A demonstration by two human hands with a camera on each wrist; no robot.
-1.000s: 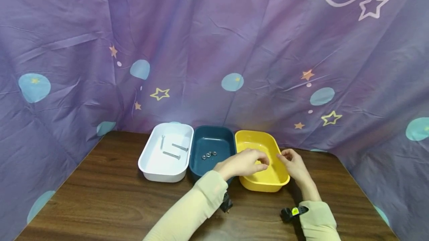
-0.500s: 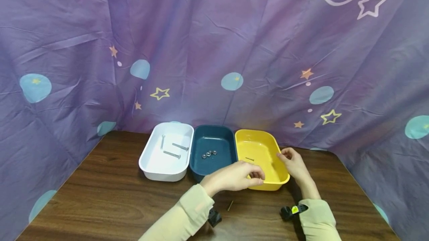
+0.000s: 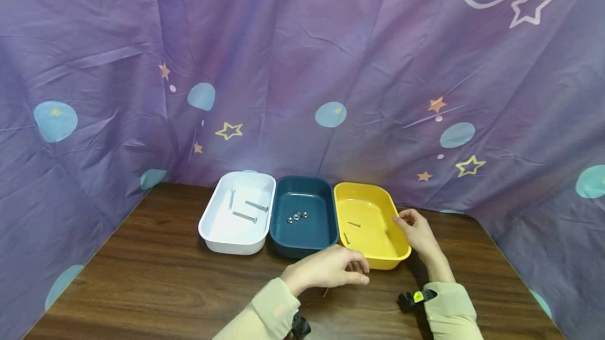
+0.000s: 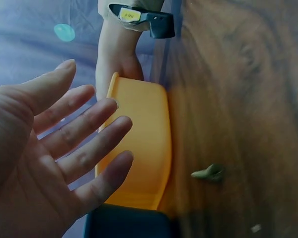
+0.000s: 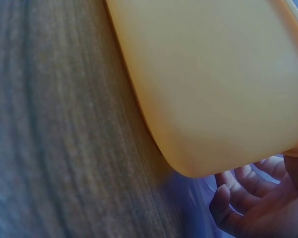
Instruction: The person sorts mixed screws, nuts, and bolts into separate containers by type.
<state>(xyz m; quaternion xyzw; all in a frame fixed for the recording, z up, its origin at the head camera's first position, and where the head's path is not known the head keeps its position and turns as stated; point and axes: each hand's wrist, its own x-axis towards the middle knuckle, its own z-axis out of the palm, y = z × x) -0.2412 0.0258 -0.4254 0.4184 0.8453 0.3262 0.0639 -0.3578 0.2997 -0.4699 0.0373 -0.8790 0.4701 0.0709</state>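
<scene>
My left hand hovers over the table in front of the yellow tray. In the left wrist view its fingers are spread and loosely bent, with nothing between them. Below it a small brass-coloured screw lies on the wood; the head view shows only part of this screw beneath the hand. My right hand holds the tray's right rim, thumb at the rim and the other fingers outside the wall, as the right wrist view shows. Inside the yellow tray lie two small screws, one near its left wall.
Left of the yellow tray stands a dark blue tray with several metal nuts. Beyond it, a white tray contains three long bolts. All three trays stand side by side near the purple curtain behind the table.
My left hand has drawn back from over the yellow tray toward the front, and two screws now show in the tray. The right hand has stayed at the rim.
</scene>
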